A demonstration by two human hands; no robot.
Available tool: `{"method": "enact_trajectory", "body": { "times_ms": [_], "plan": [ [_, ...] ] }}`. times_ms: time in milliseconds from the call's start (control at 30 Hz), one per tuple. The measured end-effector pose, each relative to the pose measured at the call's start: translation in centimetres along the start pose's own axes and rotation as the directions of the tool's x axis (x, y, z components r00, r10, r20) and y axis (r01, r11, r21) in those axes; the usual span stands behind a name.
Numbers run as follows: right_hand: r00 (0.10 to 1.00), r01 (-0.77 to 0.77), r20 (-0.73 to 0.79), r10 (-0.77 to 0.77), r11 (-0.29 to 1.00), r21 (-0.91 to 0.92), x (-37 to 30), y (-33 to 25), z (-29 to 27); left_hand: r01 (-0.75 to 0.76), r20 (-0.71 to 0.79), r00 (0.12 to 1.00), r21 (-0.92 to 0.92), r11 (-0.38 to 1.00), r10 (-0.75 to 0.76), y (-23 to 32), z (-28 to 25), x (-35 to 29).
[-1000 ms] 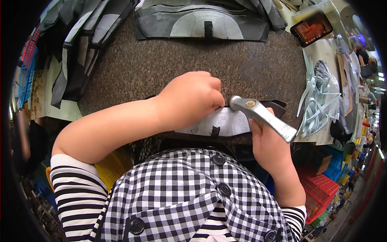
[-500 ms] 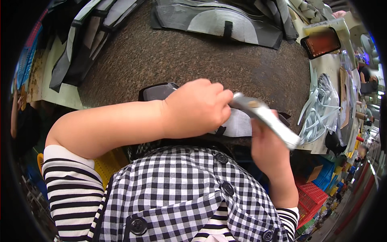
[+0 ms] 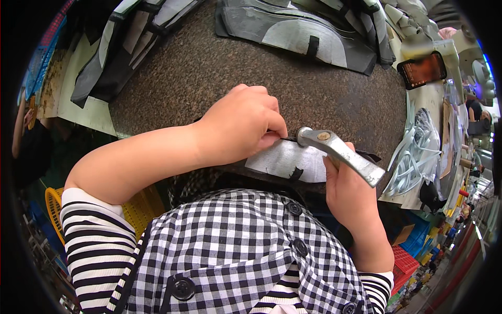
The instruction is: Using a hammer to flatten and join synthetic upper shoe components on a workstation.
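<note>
A hammer (image 3: 342,150) with a silvery metal head is gripped in my right hand (image 3: 349,183); its round face rests at or just above the far edge of a dark sheet piece with a pale grey half-round patch (image 3: 285,159). That piece lies at the near edge of the brown speckled slab. My left hand (image 3: 244,125) pinches the far edge of the piece, just left of the hammer face, fingers pressed together. A short black tab (image 3: 296,173) shows on the patch. The handle of the hammer is mostly hidden by my right hand.
Similar grey pieces (image 3: 293,36) are stacked on the far side of the speckled slab (image 3: 172,89). More strips of them (image 3: 112,63) lie at the left. On the right are a phone (image 3: 422,70), a tangle of pale ribbons (image 3: 413,152) and a red crate (image 3: 405,267) lower down.
The hammer, blurred before, is now sharp, its round face slightly left. My left hand has shifted left along the edge, uncovering more of the pale patch. The whole view has shifted slightly.
</note>
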State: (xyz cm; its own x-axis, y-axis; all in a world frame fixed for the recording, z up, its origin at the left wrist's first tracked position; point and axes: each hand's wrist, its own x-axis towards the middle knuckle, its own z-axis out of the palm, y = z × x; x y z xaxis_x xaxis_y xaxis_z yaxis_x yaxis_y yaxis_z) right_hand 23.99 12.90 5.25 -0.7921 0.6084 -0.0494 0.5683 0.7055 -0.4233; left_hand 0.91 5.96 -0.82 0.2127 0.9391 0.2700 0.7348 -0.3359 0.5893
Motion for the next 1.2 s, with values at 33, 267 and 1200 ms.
{"method": "enact_trajectory", "body": {
  "times_ms": [33, 267, 1200],
  "plan": [
    [1.0, 0.006, 0.005, -0.006, 1.0, -0.002, 0.1, 0.0, -0.1, -0.01, 0.017, 1.0, -0.07, 0.997, 0.011, -0.1, 0.0, -0.2],
    [0.992, 0.097, 0.089, -0.095, 0.995, -0.017, 0.7, -0.7, -0.2, -0.2, 0.011, 0.98, 0.15, 0.968, 0.201, -0.1, -0.4, -0.8],
    [0.991, -0.073, -0.091, 0.097, 0.969, 0.235, 0.2, 2.4, -3.7, 0.011, 0.088, 0.996, -0.02, 1.0, -0.009, 2.7, 3.7, 3.0]
  ]
}}
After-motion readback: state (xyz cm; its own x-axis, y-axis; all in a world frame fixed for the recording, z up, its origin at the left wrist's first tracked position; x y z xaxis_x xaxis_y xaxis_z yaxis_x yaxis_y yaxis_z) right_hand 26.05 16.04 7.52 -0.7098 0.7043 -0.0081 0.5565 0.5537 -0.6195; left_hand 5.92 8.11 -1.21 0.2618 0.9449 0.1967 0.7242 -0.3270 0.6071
